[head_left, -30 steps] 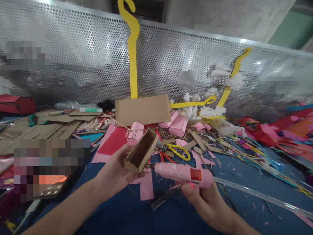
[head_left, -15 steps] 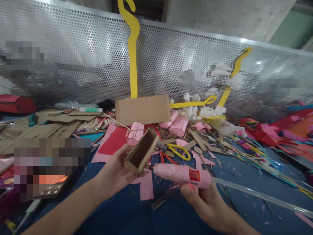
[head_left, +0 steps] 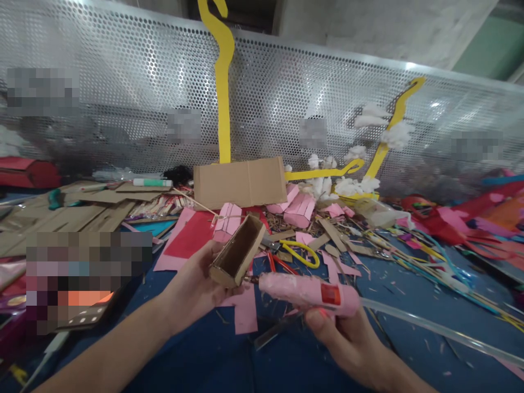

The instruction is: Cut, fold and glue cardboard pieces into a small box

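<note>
Cardboard box (head_left: 225,277) has walls joined, 1 side open; my left hand (head_left: 195,289) cradles it, fingers curled; right hand (head_left: 347,339) wraps glue gun (head_left: 301,291) beside it.

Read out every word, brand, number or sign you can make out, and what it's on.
No text can be read anywhere in view.
Green and white tube: any print is too small and blurred.
Pink glue gun: no readable lettering.
Small cardboard box: none visible.
Perforated metal screen: pixelated patches, nothing readable.

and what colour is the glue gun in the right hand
The glue gun is pink, clearest in the head view.
</note>
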Available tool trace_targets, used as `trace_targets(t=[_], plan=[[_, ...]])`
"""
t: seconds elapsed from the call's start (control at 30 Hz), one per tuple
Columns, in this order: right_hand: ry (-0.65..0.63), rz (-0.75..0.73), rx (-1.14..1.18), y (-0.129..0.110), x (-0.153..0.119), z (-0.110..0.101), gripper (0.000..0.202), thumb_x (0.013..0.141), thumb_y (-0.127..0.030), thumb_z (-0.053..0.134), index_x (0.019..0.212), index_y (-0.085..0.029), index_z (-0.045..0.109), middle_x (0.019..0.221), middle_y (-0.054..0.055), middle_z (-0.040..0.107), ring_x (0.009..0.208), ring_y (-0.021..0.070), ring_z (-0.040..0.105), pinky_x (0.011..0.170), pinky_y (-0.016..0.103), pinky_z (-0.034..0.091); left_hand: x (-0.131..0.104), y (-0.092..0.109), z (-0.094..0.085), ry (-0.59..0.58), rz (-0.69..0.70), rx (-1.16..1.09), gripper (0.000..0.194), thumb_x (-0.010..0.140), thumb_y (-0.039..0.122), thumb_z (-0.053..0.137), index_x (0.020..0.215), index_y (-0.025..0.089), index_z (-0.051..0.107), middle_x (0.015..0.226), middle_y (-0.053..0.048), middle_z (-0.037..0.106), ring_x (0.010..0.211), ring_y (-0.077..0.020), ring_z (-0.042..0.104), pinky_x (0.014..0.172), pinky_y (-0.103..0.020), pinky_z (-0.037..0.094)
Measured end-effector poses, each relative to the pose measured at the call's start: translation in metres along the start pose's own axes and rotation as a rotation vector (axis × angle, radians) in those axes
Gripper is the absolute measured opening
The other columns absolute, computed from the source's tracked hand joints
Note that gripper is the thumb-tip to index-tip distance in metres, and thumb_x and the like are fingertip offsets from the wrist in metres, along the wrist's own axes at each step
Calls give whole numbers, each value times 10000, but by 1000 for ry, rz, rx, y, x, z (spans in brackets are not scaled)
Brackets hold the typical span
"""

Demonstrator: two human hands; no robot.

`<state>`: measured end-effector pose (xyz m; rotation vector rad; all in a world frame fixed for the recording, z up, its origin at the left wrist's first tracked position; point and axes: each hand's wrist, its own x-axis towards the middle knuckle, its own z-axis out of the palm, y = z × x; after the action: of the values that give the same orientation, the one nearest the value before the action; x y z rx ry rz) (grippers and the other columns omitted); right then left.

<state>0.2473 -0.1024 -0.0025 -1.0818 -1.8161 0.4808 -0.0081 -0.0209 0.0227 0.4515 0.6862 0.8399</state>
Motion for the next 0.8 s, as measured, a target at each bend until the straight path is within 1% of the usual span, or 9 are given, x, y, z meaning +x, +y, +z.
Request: trace_targets(t=[0.1,0.17,0.3,0.47,0.53,0.63,0.73,0.8], plan=[[-90,-27,-31,-2,3,-1,313,997,-447,586,1017,-209,787,704,47,674,593,183,598,619,294,607,1,0,-1,-22,-2,4,321,965,312,545,1010,65,746,871,-149,775,726,-234,733,694,-345,598],[-117,-34,-31,-3,5,-2,310,998,-442,578,972,-214,786,665,38,651,591,186,589,636,292,606,1,0,-2,-33,-7,-2,330,960,324,552,1003,62,747,877,-153,774,744,-237,736,693,-332,592],[-106,-24,-19,-3,4,-3,328,994,-461,572,911,-215,772,689,53,655,585,187,578,624,295,597,3,0,-4,-31,-22,-14,309,940,318,570,1016,75,745,903,-149,777,747,-237,738,694,-326,586],[-104,-3,-24,-5,3,-3,349,990,-492,570,974,-205,768,722,67,663,608,195,591,586,288,575,3,0,-4,-36,-14,-12,304,937,318,564,993,76,740,874,-151,771,745,-235,733,685,-324,580],[-101,-5,-9,-8,6,-3,356,995,-492,566,1010,-200,770,711,62,656,596,190,575,558,281,553,2,0,-3,-41,-9,-9,307,946,316,558,1001,76,742,872,-148,771,739,-233,730,691,-329,584],[-107,-14,11,-14,11,-2,372,1037,-459,504,1094,-197,762,660,31,622,522,152,483,507,260,493,2,0,-3,-22,-3,4,306,949,315,563,1038,86,744,898,-151,778,743,-247,733,706,-359,595],[-57,-7,10,-18,15,0,384,1064,-428,459,1112,-186,753,541,-36,484,457,116,353,463,237,420,2,-1,-4,-9,-7,21,308,942,324,578,1038,86,747,912,-162,780,769,-270,740,722,-378,600],[-41,2,-4,-17,15,1,385,1062,-412,459,1087,-169,756,533,-44,459,463,112,344,460,235,399,2,-1,-5,-5,-7,23,314,946,331,574,1027,84,750,897,-163,779,771,-271,740,724,-377,600]])
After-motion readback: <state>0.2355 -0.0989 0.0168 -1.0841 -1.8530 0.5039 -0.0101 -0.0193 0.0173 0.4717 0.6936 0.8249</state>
